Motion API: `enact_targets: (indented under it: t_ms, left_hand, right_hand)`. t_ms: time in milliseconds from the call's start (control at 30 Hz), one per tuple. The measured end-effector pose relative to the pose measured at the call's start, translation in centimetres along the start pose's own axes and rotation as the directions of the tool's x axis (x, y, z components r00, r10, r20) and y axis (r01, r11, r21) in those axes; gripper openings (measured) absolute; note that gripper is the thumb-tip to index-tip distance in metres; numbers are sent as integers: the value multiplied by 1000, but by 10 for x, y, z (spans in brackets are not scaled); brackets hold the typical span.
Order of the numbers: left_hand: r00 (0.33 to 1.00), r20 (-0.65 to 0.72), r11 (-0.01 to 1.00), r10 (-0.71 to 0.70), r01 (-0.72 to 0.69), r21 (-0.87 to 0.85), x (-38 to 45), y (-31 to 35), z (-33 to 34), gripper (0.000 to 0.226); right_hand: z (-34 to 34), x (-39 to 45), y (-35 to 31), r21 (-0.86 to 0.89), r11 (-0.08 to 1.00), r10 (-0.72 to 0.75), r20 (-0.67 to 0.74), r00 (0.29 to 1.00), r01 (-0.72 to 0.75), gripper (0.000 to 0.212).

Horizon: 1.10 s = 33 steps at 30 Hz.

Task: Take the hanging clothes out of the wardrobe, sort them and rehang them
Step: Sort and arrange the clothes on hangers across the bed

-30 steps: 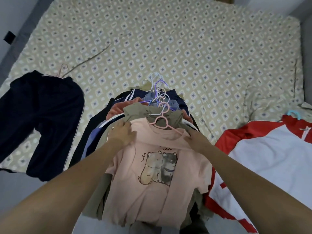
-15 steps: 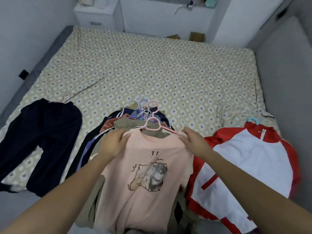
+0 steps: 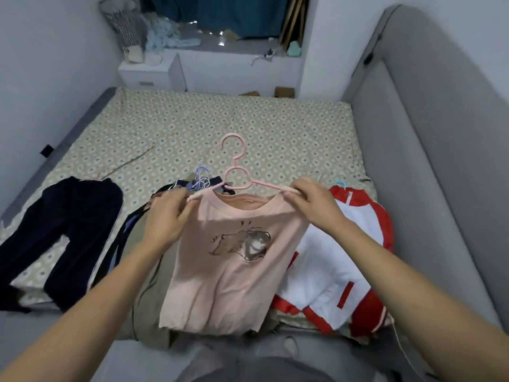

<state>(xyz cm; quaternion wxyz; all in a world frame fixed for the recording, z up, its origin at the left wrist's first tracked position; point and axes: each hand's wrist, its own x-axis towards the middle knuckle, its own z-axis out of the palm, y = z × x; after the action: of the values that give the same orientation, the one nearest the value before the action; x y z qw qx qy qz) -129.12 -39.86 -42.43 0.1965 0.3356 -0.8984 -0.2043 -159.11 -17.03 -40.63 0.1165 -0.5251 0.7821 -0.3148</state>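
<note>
Lifted clear of pile [image 3: 143, 260], pink shirt [image 3: 231, 266] on hanger [image 3: 234, 172], both hands pinching shoulders, left hand [image 3: 165, 219], right hand [image 3: 314, 202]

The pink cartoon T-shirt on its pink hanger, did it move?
Yes. The pink cartoon T-shirt was lifted off the clothes pile, and its pink plastic hanger now stands above it.

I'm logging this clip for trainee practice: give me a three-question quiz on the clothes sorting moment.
1. True or false: the pink shirt is off its hanger.
2. What lies on the bed right of the shirt? A) red-white jacket B) dark trousers C) towel
3. What does each hand hold?

Key: 1 false. 2 A, the jacket. 3 Left hand and right hand each grip a shoulder of the shirt.
</note>
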Motion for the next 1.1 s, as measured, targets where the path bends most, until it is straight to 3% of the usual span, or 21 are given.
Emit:
enact_targets:
  t_ms: [267, 667, 800, 967, 1100]
  left_hand:
    - [977, 50, 976, 207, -202, -86, -35, 82, -1, 31]
    - [860, 246, 887, 447, -392, -244, -139, 155, 35, 35]
    - [828, 258, 857, 498, -425, -290, -135, 186, 46, 31]
    - [827, 263, 857, 496, -418, -300, -104, 209, 72, 24]
    - [831, 310, 881, 462, -389, -269, -64, 218, 108, 19]
  right_hand:
    - [-61, -130, -23, -29, 986, 155, -245, 957, -167, 23]
    - [-78, -335, -43, -59, 909, 354, -412, 840, -412, 18]
    - [-100, -354, -34, -111, 863, 391, -470, 791, -493, 21]
    - [-118, -342, -6, -104, 881, 348, -518, 781, -462, 39]
    - [-121, -318, 46, -98, 865, 387, -492, 780, -492, 32]
